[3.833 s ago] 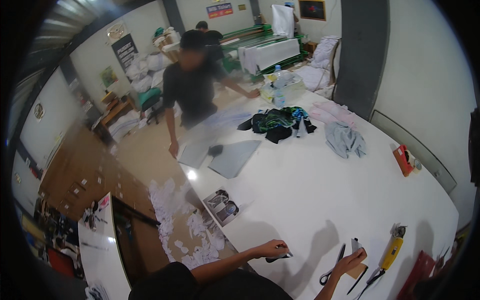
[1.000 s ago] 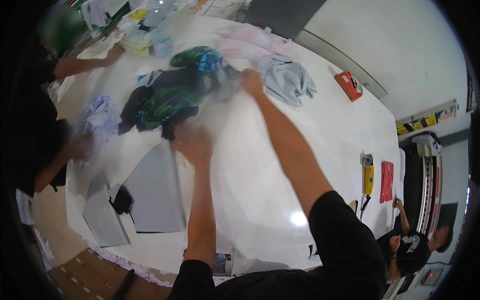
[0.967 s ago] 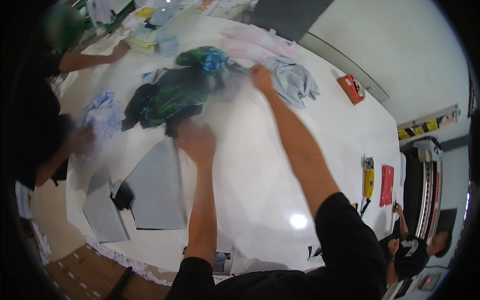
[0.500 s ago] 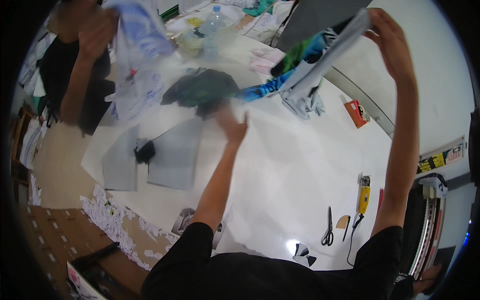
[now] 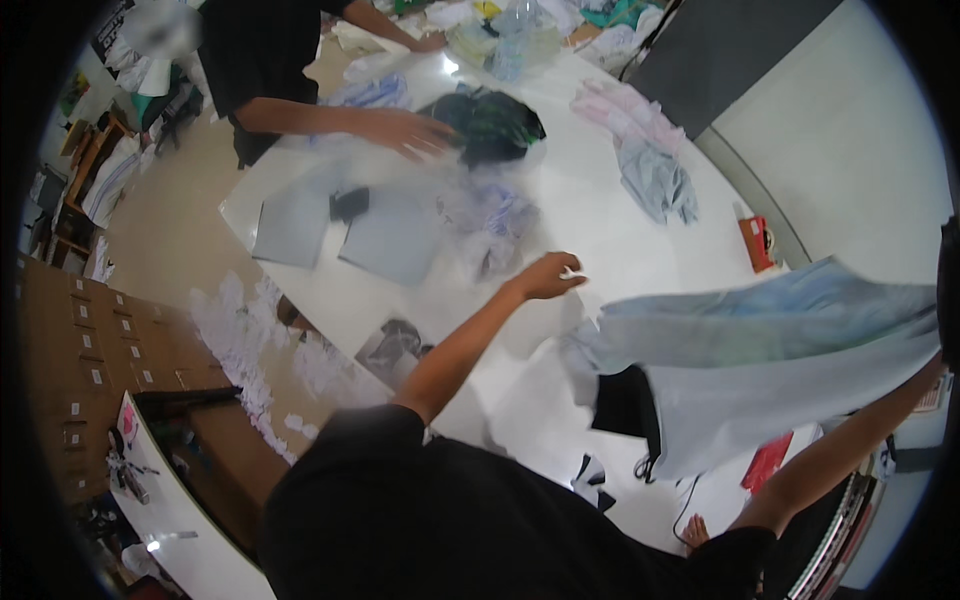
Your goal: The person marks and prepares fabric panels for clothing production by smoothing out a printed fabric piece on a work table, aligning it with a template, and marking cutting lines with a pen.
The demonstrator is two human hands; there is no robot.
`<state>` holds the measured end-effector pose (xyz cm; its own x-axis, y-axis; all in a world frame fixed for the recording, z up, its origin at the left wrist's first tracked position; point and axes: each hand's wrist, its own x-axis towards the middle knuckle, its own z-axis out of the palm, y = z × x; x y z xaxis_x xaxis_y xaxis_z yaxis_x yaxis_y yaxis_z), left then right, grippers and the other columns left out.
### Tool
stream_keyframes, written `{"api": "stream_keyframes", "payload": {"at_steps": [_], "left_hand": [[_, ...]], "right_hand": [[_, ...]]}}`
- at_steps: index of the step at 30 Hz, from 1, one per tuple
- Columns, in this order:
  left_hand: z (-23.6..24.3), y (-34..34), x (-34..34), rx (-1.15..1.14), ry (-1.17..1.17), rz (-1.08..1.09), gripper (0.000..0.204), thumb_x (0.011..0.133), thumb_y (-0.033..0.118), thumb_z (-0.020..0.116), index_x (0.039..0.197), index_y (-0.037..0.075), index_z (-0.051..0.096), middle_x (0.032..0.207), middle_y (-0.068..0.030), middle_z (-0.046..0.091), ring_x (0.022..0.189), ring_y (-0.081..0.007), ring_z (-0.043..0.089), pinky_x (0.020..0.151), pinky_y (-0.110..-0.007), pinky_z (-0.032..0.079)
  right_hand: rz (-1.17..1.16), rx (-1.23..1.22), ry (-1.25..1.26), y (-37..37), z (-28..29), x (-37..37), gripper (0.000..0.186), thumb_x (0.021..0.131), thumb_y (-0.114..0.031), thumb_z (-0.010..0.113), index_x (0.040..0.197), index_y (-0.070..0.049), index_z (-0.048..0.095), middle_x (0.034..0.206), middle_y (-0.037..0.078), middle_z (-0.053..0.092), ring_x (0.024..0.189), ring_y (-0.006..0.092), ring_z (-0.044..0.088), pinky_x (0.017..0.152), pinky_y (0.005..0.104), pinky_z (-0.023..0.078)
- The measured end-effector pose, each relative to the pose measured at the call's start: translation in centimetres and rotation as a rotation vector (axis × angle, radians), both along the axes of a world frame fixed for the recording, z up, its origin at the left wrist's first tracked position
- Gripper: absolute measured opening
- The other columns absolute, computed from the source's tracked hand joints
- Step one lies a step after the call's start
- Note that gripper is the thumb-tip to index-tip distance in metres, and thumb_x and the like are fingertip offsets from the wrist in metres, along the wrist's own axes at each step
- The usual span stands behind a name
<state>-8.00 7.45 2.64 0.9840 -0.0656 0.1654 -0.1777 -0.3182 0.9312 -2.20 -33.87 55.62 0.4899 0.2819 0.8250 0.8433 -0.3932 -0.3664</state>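
Note:
A large grey and pale-blue cloth [image 5: 740,340], blurred by motion, stretches above the right side of the white table [image 5: 610,240]. My right hand [image 5: 938,362] grips its edge at the far right; the dark rim hides most of the fingers. My left hand [image 5: 552,275] hovers left of the cloth, fingers curved apart with nothing in them. A black panel [image 5: 625,400] shows at the cloth's lower left. Just beyond my left hand is a blurred, thin white-and-blue piece [image 5: 495,220]. Scissors [image 5: 645,468] peek out beneath the cloth.
A co-worker's hand [image 5: 410,132] reaches to a dark green heap of fabric [image 5: 485,122]. Grey panels [image 5: 390,235] lie on the left with a small black piece [image 5: 349,204]. Pink cloth [image 5: 625,110] and a red tape dispenser [image 5: 757,243] are along the far right edge.
My right hand has swung down and right, spreading the cloth over the table's right side. My left hand moved right. The co-worker lowered the white-and-blue piece and now reaches over the table.

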Motion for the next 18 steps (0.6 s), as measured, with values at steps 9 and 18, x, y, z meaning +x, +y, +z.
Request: {"api": "stream_keyframes", "payload": {"at_steps": [9, 18], "left_hand": [[-4.4, 10.7, -2.9, 0.829, 0.219, 0.685, 0.049, 0.075, 0.026, 0.078, 0.119, 0.011, 0.062, 0.136, -0.026, 0.046, 0.114, -0.0468, 0.054, 0.089, -0.052, 0.051], [6.5, 29.0, 0.8, 0.88, -0.116, 0.957, 0.057, 0.084, 0.03, 0.067, 0.131, -0.001, 0.053, 0.127, -0.0323, 0.056, 0.122, -0.0448, 0.052, 0.104, -0.053, 0.042]], "right_hand": [[-0.179, 0.184, 0.992, -1.9, -32.5, -6.5, 0.032, 0.101, -0.028, 0.058, 0.117, -0.001, 0.064, 0.11, 0.005, 0.063, 0.106, 0.0135, 0.056, 0.097, 0.0317, 0.043], [0.091, 0.148, 1.314, 1.7, -35.3, -11.0, 0.02, 0.102, -0.02, 0.054, 0.086, -0.008, 0.054, 0.076, -0.008, 0.045, 0.069, 0.0029, 0.035, 0.062, 0.0214, 0.029]]}}
